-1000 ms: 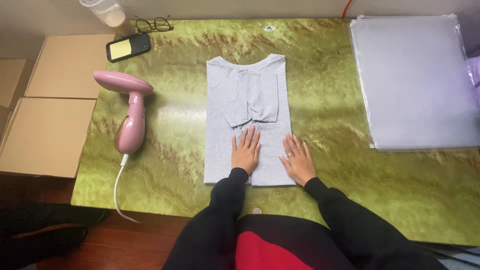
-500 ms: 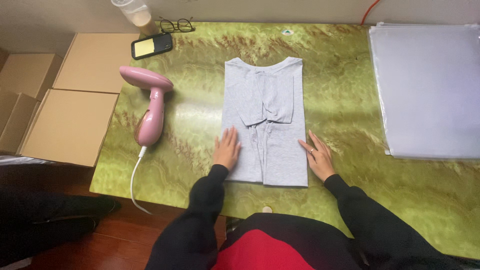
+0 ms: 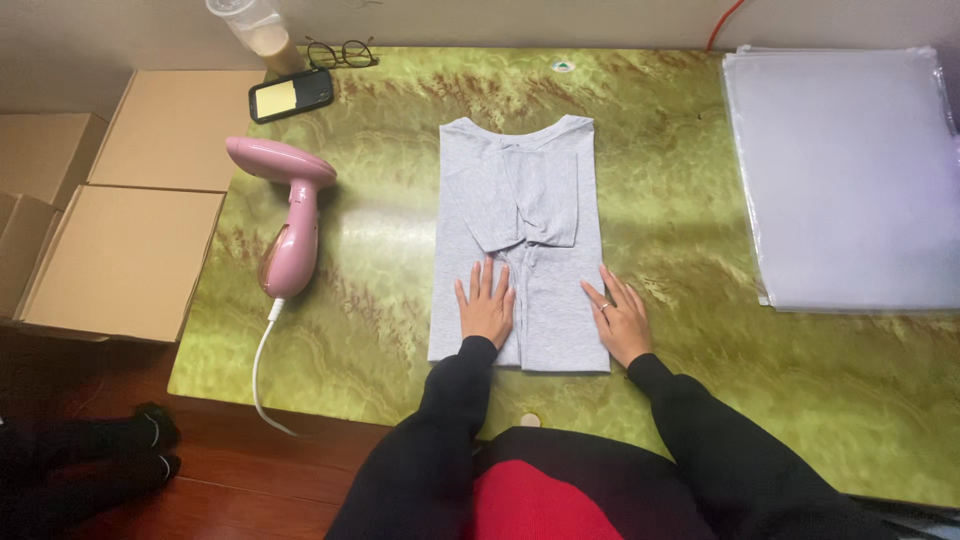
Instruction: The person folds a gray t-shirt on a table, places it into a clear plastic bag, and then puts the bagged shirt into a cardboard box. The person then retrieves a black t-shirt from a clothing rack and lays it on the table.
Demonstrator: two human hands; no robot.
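Green marbled tabletop (image 3: pixel 700 420). Stack of clear plastic sheets (image 3: pixel 850 180) at the right edge. Folded grey cotton T-shirt (image 3: pixel 520 240) mid-table, hem at the near edge. Pink handheld steamer (image 3: pixel 290 215) at the left edge. Left hand (image 3: pixel 486 305) flat, fingers spread, on the shirt's lower part. Right hand (image 3: pixel 622 322) flat, spread, over the shirt's lower right edge, holding nothing.

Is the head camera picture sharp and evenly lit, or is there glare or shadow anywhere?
Head view: mostly sharp; a pale sheen of glare lies on the green table beside the grey shirt; the stack of clear bags looks washed out; the floor at lower left is dark. Both the left hand and the right hand are crisp, without blur.
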